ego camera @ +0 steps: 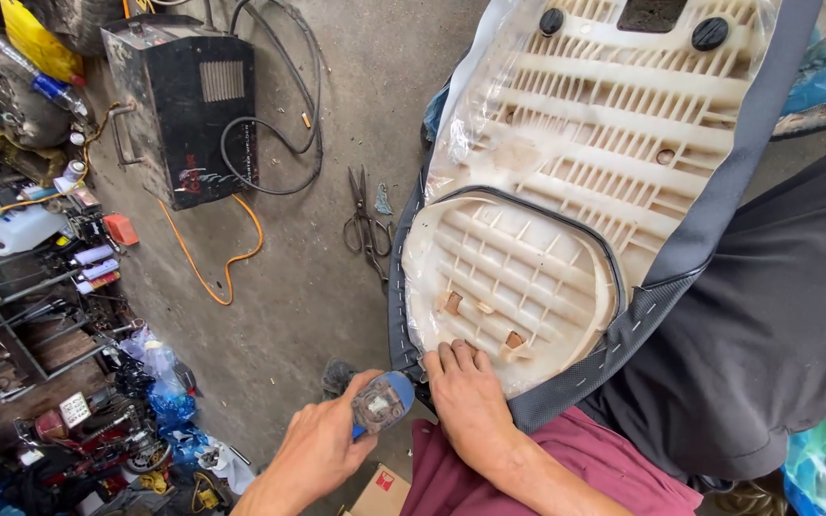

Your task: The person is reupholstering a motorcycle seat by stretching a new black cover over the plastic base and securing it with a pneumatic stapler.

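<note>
An upturned seat base [566, 162] of cream ribbed plastic lies across my lap, its dark grey cover [666, 277] folded over the rim and held with a row of staples. My left hand [322, 449] grips a blue and grey staple gun [382, 401] at the seat's near edge. My right hand [466, 397] lies flat beside it, fingers pressing the cover down onto the plastic rim. Clear plastic film [475, 86] lines the upper left part of the base.
Scissors [365, 225] lie on the concrete floor left of the seat. A black box-shaped machine [188, 105] with black cables and an orange cord [217, 263] stands at upper left. Cluttered tools and bottles [40, 277] fill the left side. A cardboard box [380, 492] sits below.
</note>
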